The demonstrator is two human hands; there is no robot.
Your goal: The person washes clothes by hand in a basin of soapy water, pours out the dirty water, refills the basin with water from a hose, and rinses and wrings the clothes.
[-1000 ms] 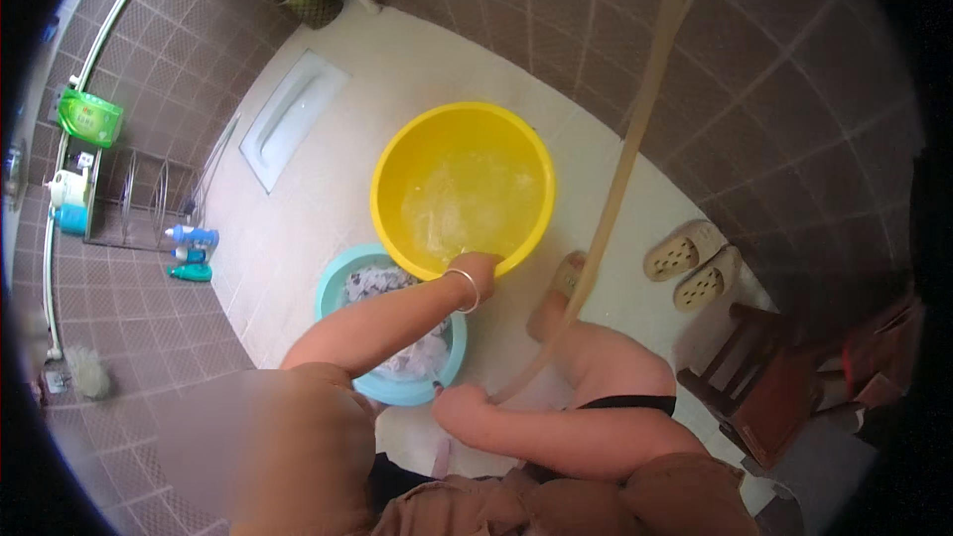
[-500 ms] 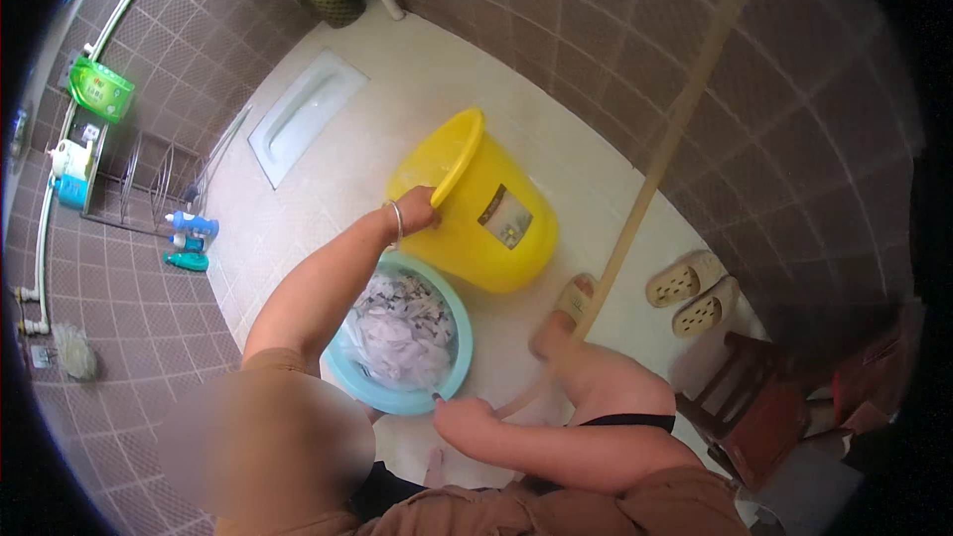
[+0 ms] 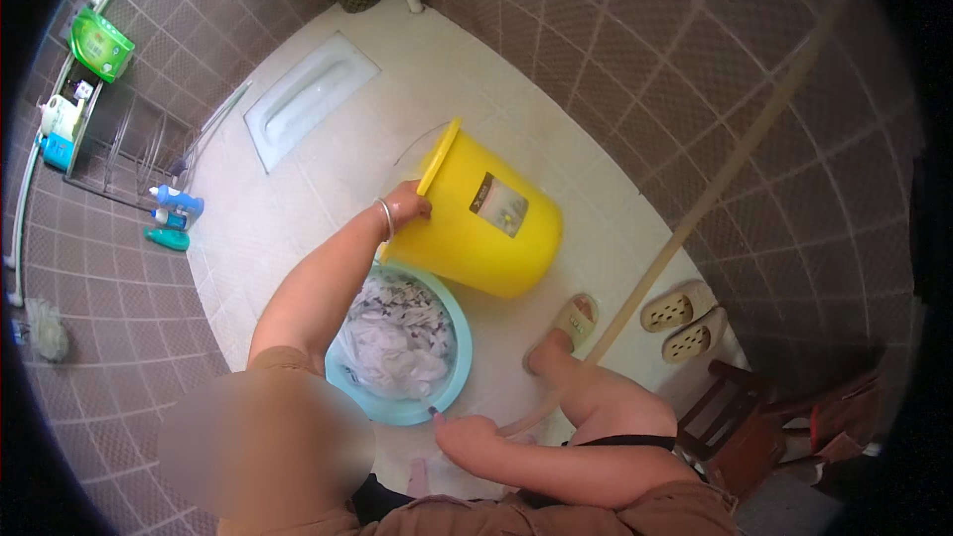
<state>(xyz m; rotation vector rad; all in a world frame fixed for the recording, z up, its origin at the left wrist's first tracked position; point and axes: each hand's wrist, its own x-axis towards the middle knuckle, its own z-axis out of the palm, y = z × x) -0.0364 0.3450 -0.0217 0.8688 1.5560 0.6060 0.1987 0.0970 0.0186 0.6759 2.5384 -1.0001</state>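
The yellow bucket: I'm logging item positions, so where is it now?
In the head view, the yellow bucket is near the centre, tipped toward the left, just beyond the light-blue basin, with the left hand holding its rim.

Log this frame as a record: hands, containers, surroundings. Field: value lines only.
left_hand: left hand grips the rim of the yellow bucket
right_hand: right hand closed around the beige hose
bucket_pose: tipped, mouth toward picture left; whether its side touches the floor, cannot tell
basin: light blue basin, upright on the floor, nearer the person than the bucket
basin_contents: pale and patterned fabric, bunched up
floor_far_left: white squat toilet
floor_right: pair of beige perforated shoes
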